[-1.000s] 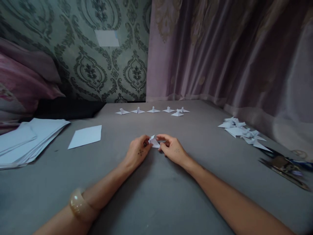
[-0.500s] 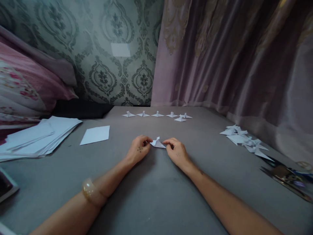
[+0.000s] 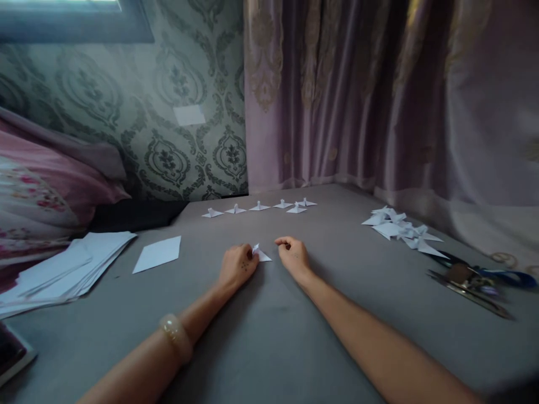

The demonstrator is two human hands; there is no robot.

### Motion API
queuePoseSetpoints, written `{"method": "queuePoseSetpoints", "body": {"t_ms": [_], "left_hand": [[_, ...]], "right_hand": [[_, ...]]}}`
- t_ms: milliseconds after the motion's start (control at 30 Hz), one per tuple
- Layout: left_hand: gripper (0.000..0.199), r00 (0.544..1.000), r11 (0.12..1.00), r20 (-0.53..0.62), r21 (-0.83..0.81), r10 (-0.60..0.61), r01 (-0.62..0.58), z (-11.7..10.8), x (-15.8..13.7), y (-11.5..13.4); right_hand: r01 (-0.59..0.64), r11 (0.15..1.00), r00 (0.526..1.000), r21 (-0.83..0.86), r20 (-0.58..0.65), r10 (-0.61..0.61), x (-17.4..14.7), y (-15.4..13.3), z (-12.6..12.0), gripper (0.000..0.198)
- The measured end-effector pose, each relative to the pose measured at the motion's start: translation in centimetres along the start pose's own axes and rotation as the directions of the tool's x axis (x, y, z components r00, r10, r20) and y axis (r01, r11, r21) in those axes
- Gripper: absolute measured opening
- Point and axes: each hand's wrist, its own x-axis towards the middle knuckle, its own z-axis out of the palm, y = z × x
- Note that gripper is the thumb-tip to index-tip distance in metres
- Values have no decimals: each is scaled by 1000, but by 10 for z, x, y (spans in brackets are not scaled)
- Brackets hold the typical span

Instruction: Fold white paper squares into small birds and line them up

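My left hand (image 3: 239, 265) is closed around the left side of a small white folded paper crane (image 3: 263, 256) on the grey surface. Its fingers hide part of the paper, while a pointed wing sticks out to the right. My right hand (image 3: 293, 257) is just right of that wing, apart from it. Its fingers are loosely bent with a gap between thumb and index, and nothing shows in them. Beyond both hands stands a row of several similar paper cranes (image 3: 259, 206).
At left lie a square paper sheet (image 3: 158, 254) and a stack of white paper (image 3: 71, 269). A dark-screened device (image 3: 14, 350) sits at the lower left. On the right are a heap of folded cranes (image 3: 402, 229) and scissors-like metal tools (image 3: 471, 294). Curtains (image 3: 337, 112) hang behind.
My right hand has come away from the crane's right wing. My left hand now covers more of the crane, its fingers closed on it. The head view has turned right and tilted up.
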Motion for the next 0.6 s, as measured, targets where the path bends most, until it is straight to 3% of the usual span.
{"method": "queuePoseSetpoints", "body": {"t_ms": [267,433,600], "left_hand": [[30,969,971,-68,3,-238,238,14,67,26],[33,935,939,-87,-39,-345,342,27,119,48],[29,927,930,-80,-32,-367,366,43,153,63]], "right_hand": [[-122,993,967,5,-227,120,41,39,-35,34],[-134,991,965,-29,-231,124,45,46,-35,31],[-148,987,969,-68,-211,131,40,39,-32,30]]}}
